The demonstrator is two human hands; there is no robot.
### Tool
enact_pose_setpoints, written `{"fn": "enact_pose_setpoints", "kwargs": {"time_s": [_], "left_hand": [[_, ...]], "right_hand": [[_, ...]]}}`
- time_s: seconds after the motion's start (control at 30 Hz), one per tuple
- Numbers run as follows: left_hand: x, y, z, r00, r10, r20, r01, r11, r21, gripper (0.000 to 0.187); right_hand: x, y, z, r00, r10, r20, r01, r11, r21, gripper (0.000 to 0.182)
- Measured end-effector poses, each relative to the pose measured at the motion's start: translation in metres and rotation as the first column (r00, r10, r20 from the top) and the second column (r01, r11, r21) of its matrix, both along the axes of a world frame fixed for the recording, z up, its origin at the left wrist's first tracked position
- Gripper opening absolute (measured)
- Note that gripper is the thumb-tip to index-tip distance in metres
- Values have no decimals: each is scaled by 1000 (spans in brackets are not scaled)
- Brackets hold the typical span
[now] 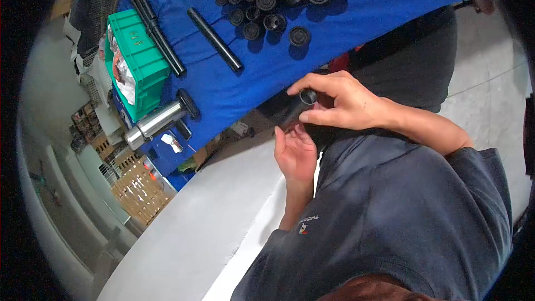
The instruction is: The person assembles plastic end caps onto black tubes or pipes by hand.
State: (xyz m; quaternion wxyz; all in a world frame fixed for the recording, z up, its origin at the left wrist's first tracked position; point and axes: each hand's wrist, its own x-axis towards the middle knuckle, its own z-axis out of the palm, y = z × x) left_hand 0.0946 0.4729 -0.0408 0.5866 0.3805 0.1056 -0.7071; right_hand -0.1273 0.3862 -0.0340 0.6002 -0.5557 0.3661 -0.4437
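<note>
Black ring [308, 97] pinched in right hand [340, 103] fingertips; left hand [295, 153] open beneath, holding nothing.

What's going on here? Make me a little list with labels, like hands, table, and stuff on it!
right hand: right hand pinches a small black ring between thumb and fingers
left hand: left hand is open, palm showing, just below the ring
table: covered by a blue cloth
on the cloth: many black round caps, black tubes, a green crate
at the cloth's edge: a shiny metal cylinder
clothes: dark shirt
</note>
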Motion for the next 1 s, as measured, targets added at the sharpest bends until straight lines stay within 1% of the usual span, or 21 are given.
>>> {"fn": "enact_pose_setpoints", "kwargs": {"time_s": [0.03, 0.13, 0.2, 0.23, 0.3, 0.33, 0.4, 0.43, 0.47, 0.5, 0.53, 0.57, 0.63, 0.67, 0.7, 0.77, 0.8, 0.9, 1.0], "left_hand": [[-1, 2, 0, 1000, -8, -17, 8, 1000, -10, 37], [-4, 4, 3, 998, -31, -62, 29, 999, -34, 38], [-6, 3, 6, 996, -42, -79, 39, 998, -41, 39], [-8, 1, 9, 998, -62, 10, 62, 998, -31, 40], [-14, -6, 17, 978, -101, 183, 103, 995, -3, 40], [-14, -9, 20, 971, -103, 214, 113, 993, -36, 41], [-8, -19, 28, 956, -97, 278, 131, 986, -106, 43], [-8, -25, 33, 919, -79, 386, 140, 981, -133, 44], [-8, -32, 39, 871, -56, 487, 151, 976, -158, 45], [-9, -39, 46, 812, -29, 582, 164, 970, -180, 47], [-10, -47, 53, 756, -49, 652, 225, 956, -188, 49], [-8, -50, 55, 663, -99, 742, 325, 931, -166, 50], [-5, -53, 58, 434, -171, 885, 503, 861, -80, 53], [-9, -52, 60, 296, -206, 933, 555, 832, 8, 55], [-12, -50, 63, 217, -286, 933, 591, 800, 107, 51], [-9, -41, 49, 125, -303, 945, 695, 707, 135, 43], [-11, -39, 46, 3, -257, 966, 740, 651, 171, 35], [-15, -35, 41, -162, -232, 959, 789, 553, 267, 32], [-24, -35, 43, -133, -258, 957, 806, 534, 256, 28]], "right_hand": [[-1, 0, -1, 1000, 23, -3, -23, 1000, 0, 38], [3, 1, -9, 1000, 2, 15, -2, 1000, 20, 37], [1, 1, -5, 1000, 31, -5, -31, 999, 33, 37], [0, 2, -4, 999, 46, -16, -46, 998, 39, 37], [-1, 5, -1, 1000, 24, -18, -24, 1000, -9, 37], [-2, 6, 0, 1000, 14, -19, -15, 999, -33, 37], [-2, 7, 0, 999, 53, 8, -51, 989, -140, 37], [-2, 7, -1, 997, 75, 20, -69, 979, -193, 37], [0, 10, -8, 989, 125, -74, -139, 959, -245, 40], [-1, 10, -6, 970, 199, -143, -230, 939, -257, 45], [-2, 11, -6, 963, 205, -177, -252, 916, -313, 49], [-2, 11, -6, 955, 209, -211, -275, 888, -368, 54], [-6, 10, 0, 959, 238, -151, -265, 944, -196, 61], [-7, 10, 2, 961, 249, -119, -261, 960, -104, 65], [-7, 8, 0, 981, 176, -85, -185, 976, -119, 68], [-13, 4, 3, 979, 193, 61, -197, 978, 74, 68], [-17, 0, 10, 977, 201, 77, -208, 972, 107, 60], [-20, -2, 9, 970, 230, 78, -229, 973, -25, 48], [-16, 1, 7, 972, 216, 86, -210, 974, -81, 38]]}}
